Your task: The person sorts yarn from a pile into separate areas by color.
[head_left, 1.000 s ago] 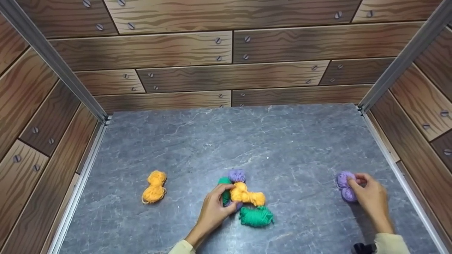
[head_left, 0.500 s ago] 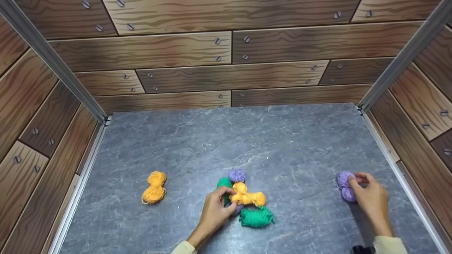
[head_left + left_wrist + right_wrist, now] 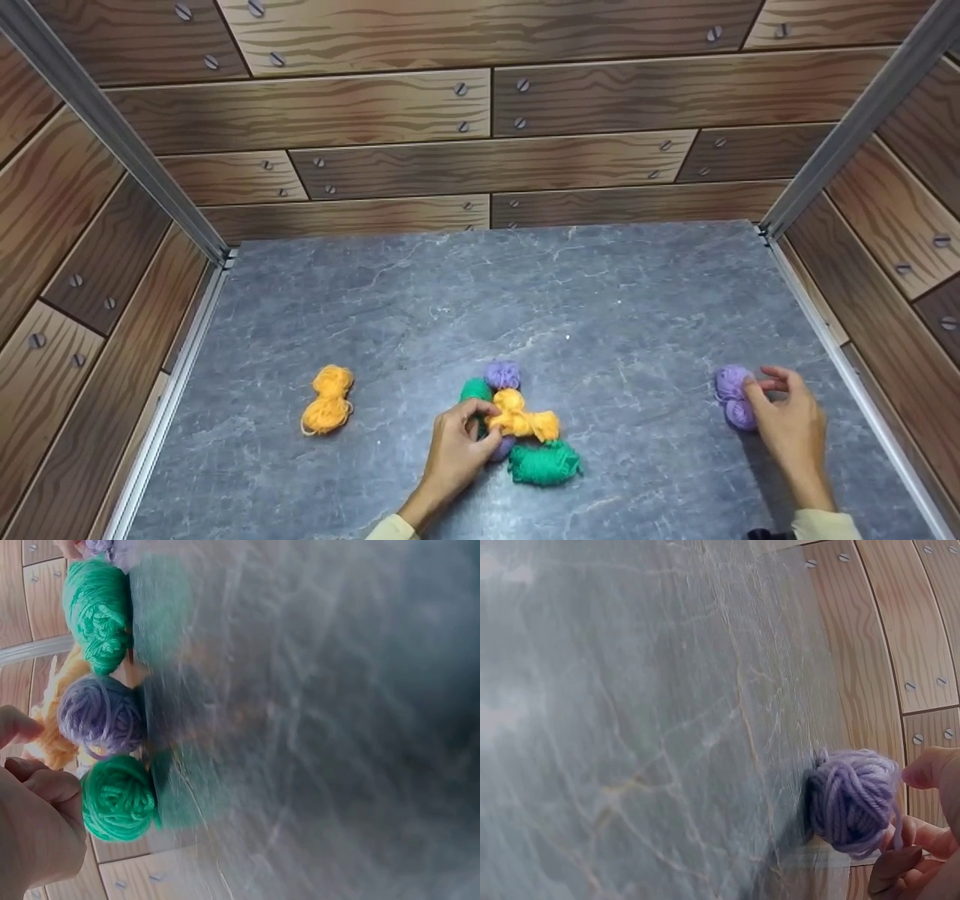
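In the head view, my left hand pinches one end of an orange yarn skein lying on top of a small pile. Under and around it are a green skein at the left, another green skein in front, and purple yarn showing behind and below. The left wrist view shows a purple yarn end between the two green ones. Far right, my right hand is beside a purple skein, thumb at its edge and fingers apart from it. A loose strand hangs near the fingers.
Another orange skein lies alone on the left of the grey marbled tabletop. Wood-patterned walls enclose the back and both sides, with metal rails at the corners.
The right fingers have drawn slightly to the right, away from the purple skein, which stays put. The orange skein in my left hand has shifted slightly left at its far end.
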